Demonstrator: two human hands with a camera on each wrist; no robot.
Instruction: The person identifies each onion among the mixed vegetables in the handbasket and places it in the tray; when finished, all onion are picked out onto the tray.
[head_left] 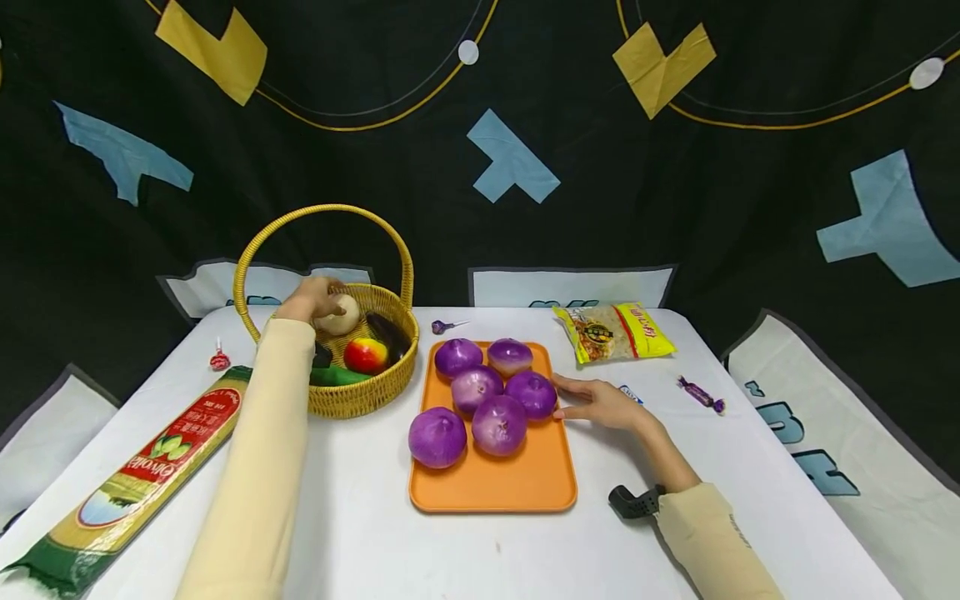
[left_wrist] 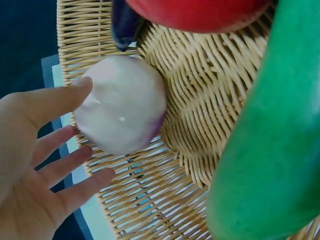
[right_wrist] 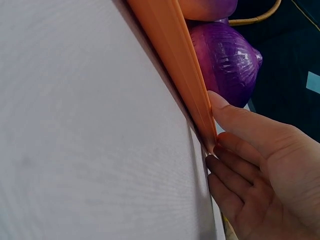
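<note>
In the basket [head_left: 360, 398], my left hand [head_left: 306, 302] reaches to a pale onion [left_wrist: 122, 105] with a purple patch. The left wrist view has the thumb against its side and the other fingers loosely spread by the wicker wall. My right hand [head_left: 600, 404] rests at the right edge of the orange tray [head_left: 517, 492]. Its thumb [right_wrist: 218, 100] and fingertips touch the rim, lying apart along it. Several purple onions [head_left: 500, 425] sit on the tray, one close to the right hand.
The basket also holds a red and yellow fruit [head_left: 366, 356], an eggplant [head_left: 388, 335] and a long green vegetable [left_wrist: 270, 135]. Its tall handle [head_left: 330, 208] arches overhead. A long green package [head_left: 161, 454] lies left, a yellow bag [head_left: 613, 333] back right. Wrapped candies [head_left: 701, 395] lie about.
</note>
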